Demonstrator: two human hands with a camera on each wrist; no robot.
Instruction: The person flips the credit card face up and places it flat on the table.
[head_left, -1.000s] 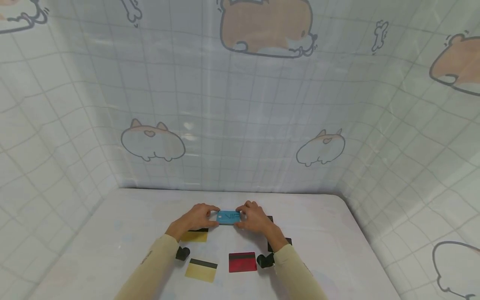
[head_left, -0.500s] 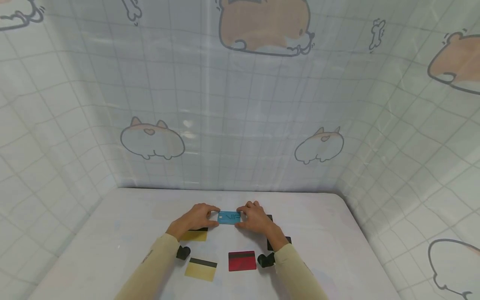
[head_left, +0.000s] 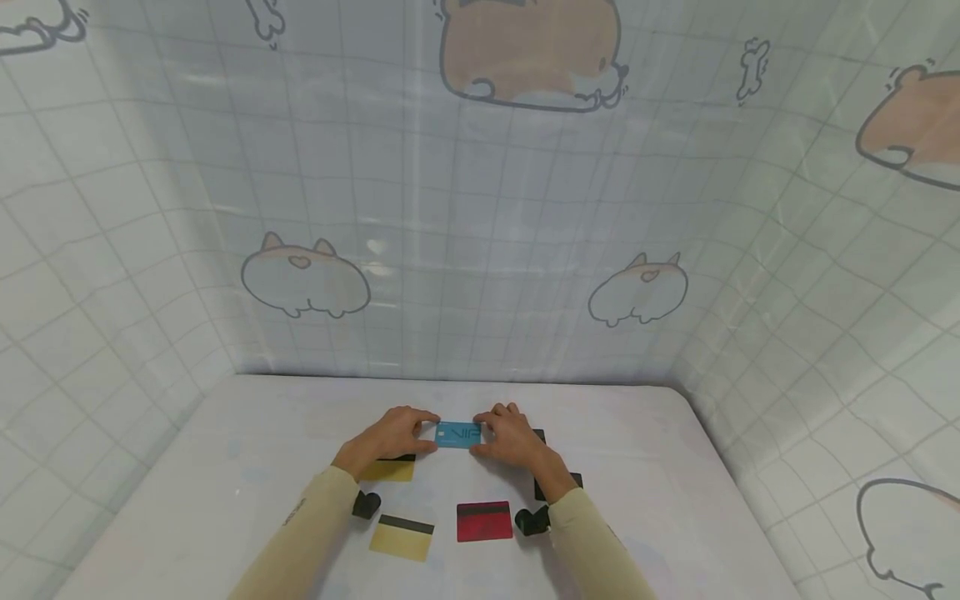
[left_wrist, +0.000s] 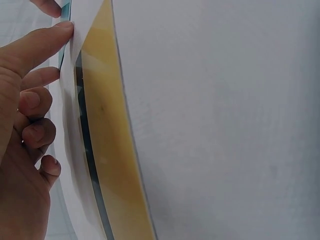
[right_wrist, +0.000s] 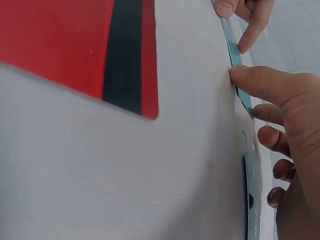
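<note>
Pinching opposite ends of a blue card, the left hand and right hand each set the thumb at the near edge and a finger at the far edge, a narrow grip across the card's short side. Large dark lettering on the card appears to read "VIP"; a small pale chip mark sits near its left end. Its long axis runs left to right, roughly parallel to the table's far edge. It is toward the far side of the white table, between the hands; whether it touches the surface, I cannot tell.

Nearer the person lie a gold card, partly under the left forearm, a pale yellow card and a red card, each with a dark stripe along its far side. Dark cards show around the right wrist. Lettering on the left sleeve is too small to read.
</note>
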